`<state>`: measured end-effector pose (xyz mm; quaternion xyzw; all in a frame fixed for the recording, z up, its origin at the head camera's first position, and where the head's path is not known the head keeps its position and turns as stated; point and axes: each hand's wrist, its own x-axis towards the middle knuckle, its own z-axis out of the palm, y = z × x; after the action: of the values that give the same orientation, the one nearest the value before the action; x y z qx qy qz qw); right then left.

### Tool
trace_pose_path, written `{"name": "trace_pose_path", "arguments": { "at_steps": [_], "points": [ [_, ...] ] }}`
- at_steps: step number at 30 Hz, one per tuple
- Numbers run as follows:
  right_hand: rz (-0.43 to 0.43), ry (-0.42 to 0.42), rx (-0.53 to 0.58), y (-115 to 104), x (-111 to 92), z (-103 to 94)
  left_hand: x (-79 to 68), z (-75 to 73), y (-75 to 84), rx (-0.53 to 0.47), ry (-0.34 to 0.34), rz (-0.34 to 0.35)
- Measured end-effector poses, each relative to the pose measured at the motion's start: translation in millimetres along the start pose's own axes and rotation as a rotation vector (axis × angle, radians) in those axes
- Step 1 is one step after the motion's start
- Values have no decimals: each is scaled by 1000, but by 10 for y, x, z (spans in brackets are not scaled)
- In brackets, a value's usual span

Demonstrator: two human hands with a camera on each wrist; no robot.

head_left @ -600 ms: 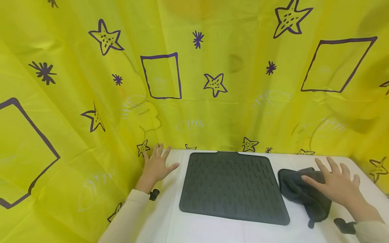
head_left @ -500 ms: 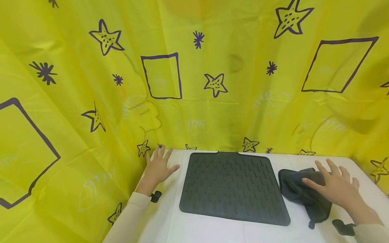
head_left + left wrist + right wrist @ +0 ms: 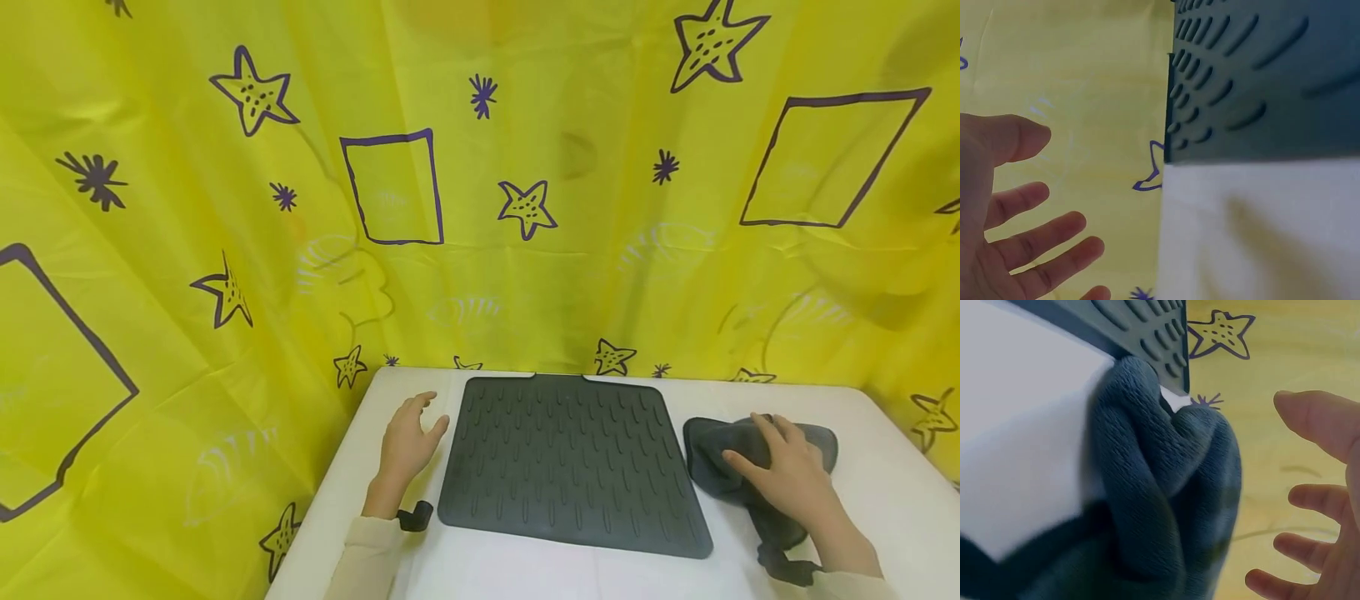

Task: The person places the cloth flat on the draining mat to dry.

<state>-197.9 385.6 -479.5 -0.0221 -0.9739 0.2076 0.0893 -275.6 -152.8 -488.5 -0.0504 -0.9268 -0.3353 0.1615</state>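
A crumpled dark grey cloth (image 3: 714,454) with a soft, fuzzy surface lies to the right of a dark ribbed mat (image 3: 570,467). Above the cloth is my right hand (image 3: 797,473), its fingers spread and slightly bent. In the right wrist view a gap shows between those fingers (image 3: 1310,497) and the folded cloth (image 3: 1147,462). My left hand (image 3: 407,442) hovers by the mat's left edge, holding nothing. Its thumb and fingers (image 3: 1054,240) are relaxed and apart in the left wrist view. Part of the cloth is hidden under my right hand in the head view.
Mat and cloth lie on a white table (image 3: 525,567). A yellow curtain (image 3: 480,275) printed with purple stars and frames hangs behind the table and along its left side. A small black wrist camera (image 3: 415,517) sits at my left wrist.
My left hand has moved nearer to me and slightly right, its fingers less spread. My right hand has shifted left and down over the cloth. The cloth and mat look unmoved.
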Motion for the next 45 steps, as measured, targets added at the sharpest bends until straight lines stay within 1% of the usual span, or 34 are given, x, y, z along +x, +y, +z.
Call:
{"name": "trace_pose_path", "arguments": {
  "at_steps": [3,5,8,13,17,19,21,24,28,33,38,41,45],
  "points": [
    [25,6,34,-21,-22,72,-39,87,-22,-68,40,-28],
    [61,6,56,-40,-38,113,-56,139,-39,-101,65,-43],
    [123,4,90,-75,-56,169,-79,212,-57,-132,79,-68],
    [213,-35,165,-118,-50,259,-88,323,-85,-159,72,-90],
    [274,-85,191,-117,-14,314,-90,393,-101,-171,42,-139],
    [292,-97,188,-102,1,335,-91,420,-105,-173,15,-180],
    [304,-101,184,-80,6,357,-93,439,-107,-176,-4,-206],
    [315,-98,179,-56,8,376,-89,458,-102,-180,-12,-235],
    [335,-84,193,-40,-8,384,-87,472,-92,-167,-18,-228],
    [343,-82,188,-27,-38,384,-103,490,-101,-135,-44,-215],
    [305,-65,173,-9,-49,391,-123,480,-109,-126,-67,-180],
    [268,-32,156,6,-51,400,-132,476,-101,-118,-77,-167],
    [260,-8,146,26,-40,401,-139,478,-89,-88,-74,-157]
  ]
}}
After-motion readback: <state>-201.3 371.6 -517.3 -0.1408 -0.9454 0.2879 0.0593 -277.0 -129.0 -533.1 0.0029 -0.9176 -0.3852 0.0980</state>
